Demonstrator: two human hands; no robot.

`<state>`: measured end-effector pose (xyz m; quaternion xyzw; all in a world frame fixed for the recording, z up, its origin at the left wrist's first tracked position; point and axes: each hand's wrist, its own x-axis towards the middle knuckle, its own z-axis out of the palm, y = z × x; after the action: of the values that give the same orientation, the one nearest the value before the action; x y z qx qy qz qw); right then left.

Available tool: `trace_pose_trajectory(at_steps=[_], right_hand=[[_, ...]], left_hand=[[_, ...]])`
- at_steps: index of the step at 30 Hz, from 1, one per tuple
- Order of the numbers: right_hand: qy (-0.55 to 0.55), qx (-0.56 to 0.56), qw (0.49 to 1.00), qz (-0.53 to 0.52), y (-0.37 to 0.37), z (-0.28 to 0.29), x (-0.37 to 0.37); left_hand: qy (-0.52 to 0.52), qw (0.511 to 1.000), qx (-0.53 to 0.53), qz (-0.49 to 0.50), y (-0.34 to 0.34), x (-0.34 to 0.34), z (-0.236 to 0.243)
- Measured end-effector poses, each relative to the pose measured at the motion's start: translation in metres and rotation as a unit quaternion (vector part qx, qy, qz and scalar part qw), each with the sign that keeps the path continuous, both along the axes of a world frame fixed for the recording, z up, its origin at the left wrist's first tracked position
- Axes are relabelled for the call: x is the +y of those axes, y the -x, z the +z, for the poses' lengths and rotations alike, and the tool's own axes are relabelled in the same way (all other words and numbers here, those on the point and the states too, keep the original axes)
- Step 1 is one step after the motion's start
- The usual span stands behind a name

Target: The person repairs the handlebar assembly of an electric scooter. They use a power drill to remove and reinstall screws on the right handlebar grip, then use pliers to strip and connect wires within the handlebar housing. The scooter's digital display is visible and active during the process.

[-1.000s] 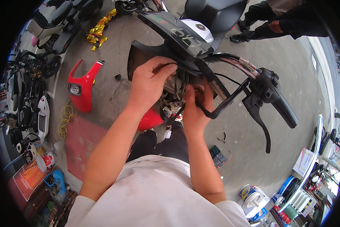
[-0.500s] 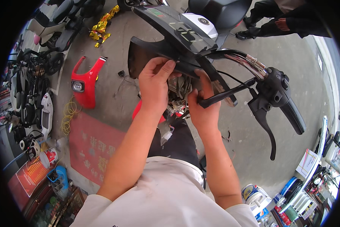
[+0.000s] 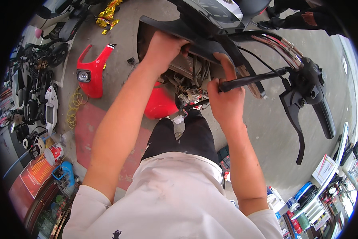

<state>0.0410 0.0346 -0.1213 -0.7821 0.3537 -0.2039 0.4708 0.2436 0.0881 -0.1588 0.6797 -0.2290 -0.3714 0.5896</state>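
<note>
"Floor (image 3: 280, 139) spreads grey below us; what do we see over it?"

"The scooter's dashboard (image 3: 211, 15), with our black panel (image 3: 203, 51) just beneath."

"And the fingers?"

"Our left hand (image 3: 165, 49) bends its fingers at the panel's edge, tips partly hidden; our right hand (image 3: 228, 93) has thumb and forefinger apart, beside a black tube (image 3: 258, 77). We cannot tell whether either grips anything."
</note>
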Motion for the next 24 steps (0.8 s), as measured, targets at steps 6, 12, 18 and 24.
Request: trace_pose_trajectory(at_steps=[6,12,18,24], right_hand=[[-0.002,0.002,1.000,0.010,0.002,-0.008,-0.007],[0.090,-0.030,0.995,0.013,0.008,-0.013,-0.016],[-0.010,-0.012,0.999,0.044,0.016,0.007,-0.018],[-0.029,0.012,0.996,0.085,0.024,0.015,-0.025]], left_hand=[[-0.058,0.994,0.069,-0.059,-0.003,-0.004,0.003],[-0.086,0.988,0.049,-0.121,0.020,-0.008,0.025],[-0.041,0.990,0.135,-0.024,0.054,-0.015,0.018],[-0.008,0.982,0.176,-0.068,0.032,-0.006,0.020]])
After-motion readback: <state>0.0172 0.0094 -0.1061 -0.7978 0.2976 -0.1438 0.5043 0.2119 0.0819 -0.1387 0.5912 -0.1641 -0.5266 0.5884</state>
